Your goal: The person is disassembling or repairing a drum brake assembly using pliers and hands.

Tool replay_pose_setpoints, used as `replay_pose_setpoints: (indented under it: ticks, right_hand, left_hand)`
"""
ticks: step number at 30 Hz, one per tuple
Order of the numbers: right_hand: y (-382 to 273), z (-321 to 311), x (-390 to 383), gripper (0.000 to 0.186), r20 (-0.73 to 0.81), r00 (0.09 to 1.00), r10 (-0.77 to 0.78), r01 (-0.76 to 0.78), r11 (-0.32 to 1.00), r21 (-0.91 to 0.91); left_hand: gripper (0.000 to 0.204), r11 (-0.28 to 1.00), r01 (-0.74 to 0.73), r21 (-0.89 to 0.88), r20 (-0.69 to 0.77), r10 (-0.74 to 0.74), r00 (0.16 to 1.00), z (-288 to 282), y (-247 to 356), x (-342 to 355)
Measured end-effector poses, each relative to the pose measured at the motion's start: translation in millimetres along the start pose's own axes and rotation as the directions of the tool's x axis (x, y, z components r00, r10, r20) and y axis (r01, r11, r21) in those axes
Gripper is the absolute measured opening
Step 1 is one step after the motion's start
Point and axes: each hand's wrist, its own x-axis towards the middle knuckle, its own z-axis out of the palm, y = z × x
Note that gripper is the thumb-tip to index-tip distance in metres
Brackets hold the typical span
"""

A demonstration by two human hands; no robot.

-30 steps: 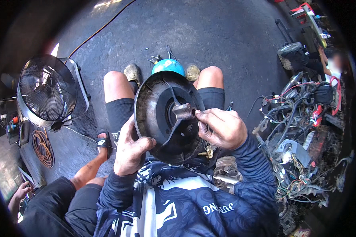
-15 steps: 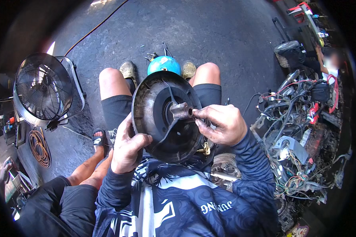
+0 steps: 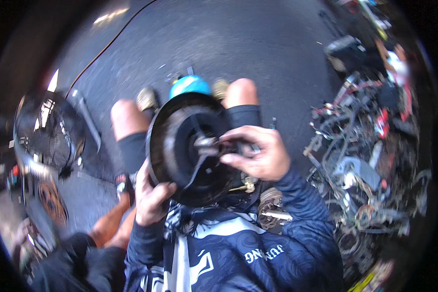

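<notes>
A round black dish-shaped part (image 3: pixel 173 138) is held tilted above my lap, with a short metal cylinder fitting (image 3: pixel 207 145) standing out at its centre. My left hand (image 3: pixel 153 194) grips its lower left rim, thumb on the inner face and fingers behind. Close against the open end of the fitting, the fingertips and thumb of my right hand (image 3: pixel 258 152) are pinched. Motion blur hides what lies between them. Just beyond the dish, between my feet, shows a bright blue rounded object (image 3: pixel 190 86).
A black floor fan (image 3: pixel 48 131) stands at the left, near a coiled hose (image 3: pixel 53 202). Another person's bare legs (image 3: pixel 113 224) are close on my left. Tangled wiring and machine parts (image 3: pixel 360 170) pile up on the right. A second person (image 3: pixel 396 63) is at the far right.
The whole view has shifted and blurred, so the dish and my hands appear slightly further left. My left hand keeps its hold on the rim; my right fingers stay at the fitting.
</notes>
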Motion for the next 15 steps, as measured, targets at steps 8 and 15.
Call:
replay_pose_setpoints:
  ticks: [8,15]
  right_hand:
    - [23,5,-4,0.027,-0.177,0.969,-0.174,0.186,0.981,0.052]
    - [-13,-33,-67,0.028,-0.468,0.882,-0.051,0.008,0.996,-0.092]
  left_hand:
    - [0.055,0.996,-0.089,0.018,-0.055,0.090,0.994,-53,-37,32]
    - [0.041,0.766,-0.361,0.532,0.412,0.138,0.901,19,-21,97]
